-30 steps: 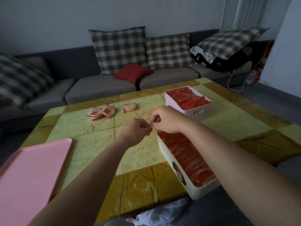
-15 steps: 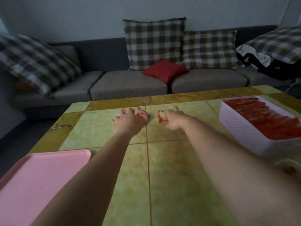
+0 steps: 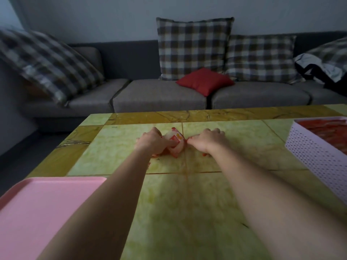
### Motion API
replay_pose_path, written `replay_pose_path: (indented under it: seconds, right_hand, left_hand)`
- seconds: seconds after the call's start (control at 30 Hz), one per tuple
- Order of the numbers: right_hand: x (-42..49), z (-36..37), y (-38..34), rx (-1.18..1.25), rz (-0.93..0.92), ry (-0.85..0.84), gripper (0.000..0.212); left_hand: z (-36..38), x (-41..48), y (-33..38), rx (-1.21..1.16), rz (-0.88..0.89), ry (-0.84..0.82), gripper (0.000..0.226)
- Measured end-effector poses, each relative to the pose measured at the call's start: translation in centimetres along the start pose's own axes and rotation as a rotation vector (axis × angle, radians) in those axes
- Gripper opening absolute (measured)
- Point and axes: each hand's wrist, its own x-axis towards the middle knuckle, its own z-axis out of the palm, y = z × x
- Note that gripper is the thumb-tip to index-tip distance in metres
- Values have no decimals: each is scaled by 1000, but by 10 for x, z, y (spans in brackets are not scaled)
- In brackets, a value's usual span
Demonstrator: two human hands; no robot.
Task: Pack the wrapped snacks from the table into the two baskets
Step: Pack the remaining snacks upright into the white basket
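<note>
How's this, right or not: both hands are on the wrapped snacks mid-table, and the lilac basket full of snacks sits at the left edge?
Not quite. The head view shows the lilac basket at the right edge of the table, not the left. The rest holds: the left hand and right hand are on the wrapped snacks mid-table.

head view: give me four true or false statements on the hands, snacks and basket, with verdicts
1. The left hand grips red-and-white wrapped snacks on the green-and-yellow tiled table. True.
2. The lilac perforated plastic basket is empty. False: red packets fill it.
3. A flat pink plastic tray lies at the near left. True.
4. The right hand is inside the basket. False: it is on the table, near the left hand.
</note>
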Motion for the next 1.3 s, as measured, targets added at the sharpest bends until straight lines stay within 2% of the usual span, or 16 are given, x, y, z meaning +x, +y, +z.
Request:
replay_pose_path:
  seconds: [0.13, 0.2, 0.3, 0.43, 0.47, 0.57, 0.63, 0.77, 0.9, 0.97, 1.03, 1.1, 1.17, 1.2, 1.23, 1.3]
  right_hand:
    - [-22, 3, 1, 391, 60, -58, 81]
    - [-44, -1, 0, 458, -42, -121, 70]
    - [-74, -7, -3, 511, -113, -204, 63]
    - [-115, -24, 5, 600, -100, -248, 56]
    - [-133, -31, 11, 623, -79, -262, 57]
    - [-169, -51, 20, 667, -92, -303, 58]
    - [-198, -78, 32, 673, -166, -279, 56]
    - [-260, -143, 87, 690, -280, -142, 35]
    - [-321, -191, 174, 623, -320, 42, 33]
    - [-351, -201, 218, 591, -300, 174, 28]
    - [-371, -199, 257, 539, -255, 365, 32]
    - [-379, -185, 288, 394, -183, 466, 48]
    - [-379, -165, 301, 194, -123, 337, 65]
    - [-379, -157, 304, 133, -101, 245, 70]
    - [-379, -154, 307, 89, -90, 172, 71]
    - [-378, -160, 314, 57, -134, 137, 71]
  left_hand:
    - [-7, -24, -9, -182, -50, -66, 75]
    - [-7, -42, -11, -339, -76, -108, 54]
    - [-4, -76, -9, -542, -139, -187, 45]
    - [4, -116, -11, -732, -179, -256, 84]
    - [3, -136, -10, -785, -178, -247, 85]
    - [-7, -183, 2, -916, -167, -225, 44]
    - [-12, -216, 15, -982, -149, -248, 35]
    - [-15, -290, 58, -1118, -66, -342, 42]
    - [-2, -369, 117, -1147, 46, -480, 10]
    - [13, -407, 145, -1151, 94, -550, 11]
    - [35, -437, 167, -1090, 198, -517, 23]
    - [66, -448, 179, -744, 403, -371, 50]
    - [88, -444, 167, -111, 550, -163, 78]
    - [97, -439, 158, -15, 579, -112, 86]
    - [104, -433, 149, -10, 624, -104, 89]
    - [102, -430, 140, -213, 639, -180, 85]
